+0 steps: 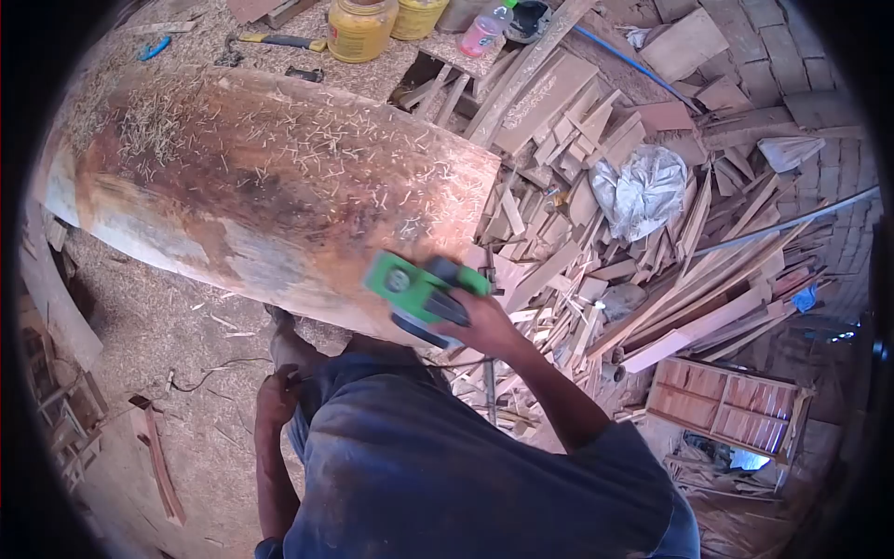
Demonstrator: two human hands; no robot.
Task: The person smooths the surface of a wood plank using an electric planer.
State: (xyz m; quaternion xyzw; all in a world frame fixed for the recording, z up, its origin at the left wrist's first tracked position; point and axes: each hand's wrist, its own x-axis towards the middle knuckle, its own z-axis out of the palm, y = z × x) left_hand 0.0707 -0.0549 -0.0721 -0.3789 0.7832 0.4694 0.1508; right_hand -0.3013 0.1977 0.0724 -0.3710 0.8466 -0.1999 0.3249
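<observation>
My right hand [481, 324] is wrapped round the rear handle of a green power tool [416, 291], which looks like a planer. The tool rests on the right end of a large curved wooden slab [279, 177], near its lower edge. Pale shavings lie scattered over the slab's reddish-brown surface. My left hand [277, 396] is low beside my left leg, away from the slab, with its fingers bent in; what they hold, if anything, is too small to make out.
Yellow tubs [360, 33], a pink bottle [484, 30] and a hammer [284, 41] lie beyond the slab. Offcuts and a plastic bag [640, 191] fill the right side. A cable [209, 373] crosses the shaving-covered floor [209, 447].
</observation>
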